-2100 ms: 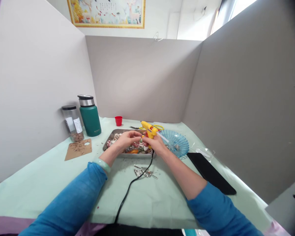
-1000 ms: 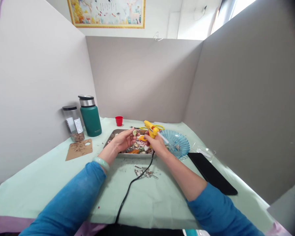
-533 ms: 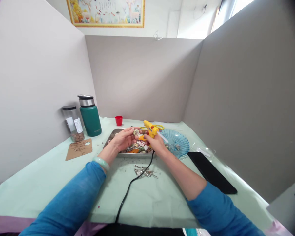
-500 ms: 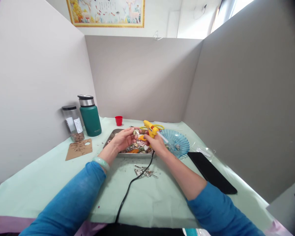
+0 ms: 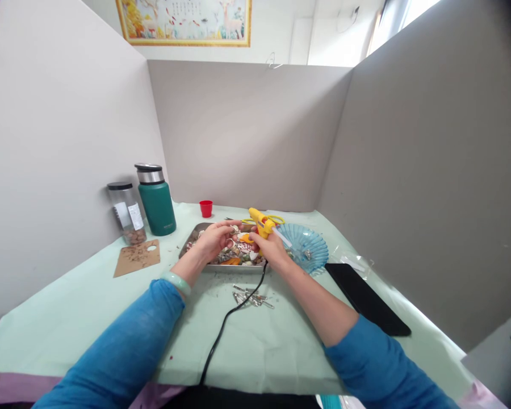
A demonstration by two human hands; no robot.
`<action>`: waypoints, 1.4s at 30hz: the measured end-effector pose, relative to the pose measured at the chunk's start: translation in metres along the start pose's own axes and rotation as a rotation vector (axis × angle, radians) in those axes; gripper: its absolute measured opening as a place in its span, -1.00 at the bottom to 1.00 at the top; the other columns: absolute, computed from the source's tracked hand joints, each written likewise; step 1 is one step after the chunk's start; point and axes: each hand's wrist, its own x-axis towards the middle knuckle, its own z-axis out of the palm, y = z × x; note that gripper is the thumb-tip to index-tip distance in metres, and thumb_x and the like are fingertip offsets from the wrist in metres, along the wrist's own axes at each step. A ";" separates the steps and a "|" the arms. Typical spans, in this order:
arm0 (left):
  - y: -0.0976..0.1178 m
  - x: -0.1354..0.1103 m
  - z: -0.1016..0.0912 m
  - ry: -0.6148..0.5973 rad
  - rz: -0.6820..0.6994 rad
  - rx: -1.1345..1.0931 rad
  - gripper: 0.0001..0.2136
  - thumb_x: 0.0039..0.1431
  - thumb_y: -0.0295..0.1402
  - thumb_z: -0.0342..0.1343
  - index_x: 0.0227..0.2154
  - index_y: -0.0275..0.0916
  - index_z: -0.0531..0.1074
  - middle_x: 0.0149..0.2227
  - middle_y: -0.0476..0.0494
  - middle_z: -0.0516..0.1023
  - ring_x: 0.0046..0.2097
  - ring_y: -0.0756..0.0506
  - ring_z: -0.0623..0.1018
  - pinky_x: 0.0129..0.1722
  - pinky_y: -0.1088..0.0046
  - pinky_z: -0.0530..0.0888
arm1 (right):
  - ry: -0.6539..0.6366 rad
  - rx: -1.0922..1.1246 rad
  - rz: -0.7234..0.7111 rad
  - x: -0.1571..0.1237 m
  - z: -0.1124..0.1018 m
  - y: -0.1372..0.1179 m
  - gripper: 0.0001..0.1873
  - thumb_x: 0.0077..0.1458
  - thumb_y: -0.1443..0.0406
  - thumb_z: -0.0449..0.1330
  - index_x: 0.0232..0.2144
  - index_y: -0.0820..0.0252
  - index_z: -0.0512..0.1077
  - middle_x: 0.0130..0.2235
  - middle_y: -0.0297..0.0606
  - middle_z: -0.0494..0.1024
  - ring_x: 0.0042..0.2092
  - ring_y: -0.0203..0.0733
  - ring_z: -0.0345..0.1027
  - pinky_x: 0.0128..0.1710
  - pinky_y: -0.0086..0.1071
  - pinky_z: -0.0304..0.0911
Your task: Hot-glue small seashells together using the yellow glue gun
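My left hand is over the metal tray, its fingers pinched around a small pale shell that they mostly cover. Shells of several kinds, some orange, fill the tray. My right hand is wrapped round a yellow glue gun, whose nozzle points up and to the left, close to the left fingertips. A pale glue stick sticks out of the gun's back. The black cord runs down from its handle to the front edge of the table.
Silver clips lie before the tray. A blue scalloped plate and a black flat panel are at right; yellow-handled scissors and a red cup behind. At left stand a green bottle, jar and brown card.
My left hand has turned slightly, so its fingers now hide more of the pale shell. My right hand and the glue gun stay in place.
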 end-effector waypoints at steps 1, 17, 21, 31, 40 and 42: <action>0.001 -0.001 0.001 0.024 -0.003 0.016 -0.73 -0.05 -0.55 0.20 -0.22 -0.41 0.58 -0.16 -0.34 0.60 -0.49 0.06 0.46 -0.62 0.59 0.33 | -0.003 0.001 0.001 0.000 0.000 0.000 -0.76 -0.07 0.26 0.22 -0.29 0.16 0.34 -0.56 -0.48 0.38 -0.58 -0.34 0.26 -0.58 -0.46 0.21; -0.001 -0.004 0.005 -0.014 0.071 0.090 -0.78 -0.09 -0.49 0.22 -0.29 -0.34 0.52 -0.24 -0.20 0.58 -0.50 0.08 0.43 -0.62 0.60 0.27 | -0.001 -0.009 -0.007 -0.001 0.000 -0.001 -0.79 -0.07 0.28 0.22 -0.31 0.15 0.35 -0.55 -0.46 0.38 -0.57 -0.34 0.26 -0.59 -0.47 0.21; -0.002 -0.002 0.003 -0.060 0.070 0.047 -0.76 -0.05 -0.48 0.25 -0.25 -0.36 0.52 -0.18 -0.25 0.58 -0.47 0.06 0.47 -0.59 0.56 0.35 | 0.002 -0.013 0.005 -0.001 0.001 -0.003 -0.83 -0.06 0.30 0.21 -0.33 0.16 0.36 -0.55 -0.46 0.38 -0.58 -0.35 0.25 -0.60 -0.48 0.20; 0.000 -0.003 0.004 -0.038 0.053 0.022 -0.74 -0.07 -0.50 0.31 -0.24 -0.41 0.56 -0.25 -0.25 0.60 -0.48 0.09 0.46 -0.55 0.58 0.35 | 0.002 -0.008 0.005 0.000 0.001 -0.001 -0.82 -0.05 0.31 0.21 -0.31 0.16 0.36 -0.55 -0.47 0.39 -0.58 -0.36 0.26 -0.61 -0.50 0.20; 0.023 -0.019 0.020 -0.140 0.120 0.075 -0.77 -0.02 -0.42 0.31 -0.25 -0.36 0.57 -0.26 -0.23 0.60 -0.50 0.10 0.41 -0.53 0.57 0.34 | -0.030 -0.057 -0.018 -0.001 -0.002 -0.005 -0.84 -0.04 0.27 0.23 -0.35 0.16 0.37 -0.57 -0.44 0.39 -0.57 -0.34 0.26 -0.59 -0.47 0.19; 0.037 -0.033 0.041 -0.220 0.167 0.098 -0.82 0.04 -0.41 0.27 -0.25 -0.32 0.57 -0.26 -0.21 0.60 -0.51 0.09 0.40 -0.50 0.52 0.37 | -0.065 -0.127 -0.034 0.000 -0.002 -0.004 -0.87 -0.02 0.25 0.24 -0.40 0.16 0.38 -0.59 -0.42 0.37 -0.56 -0.32 0.26 -0.59 -0.47 0.17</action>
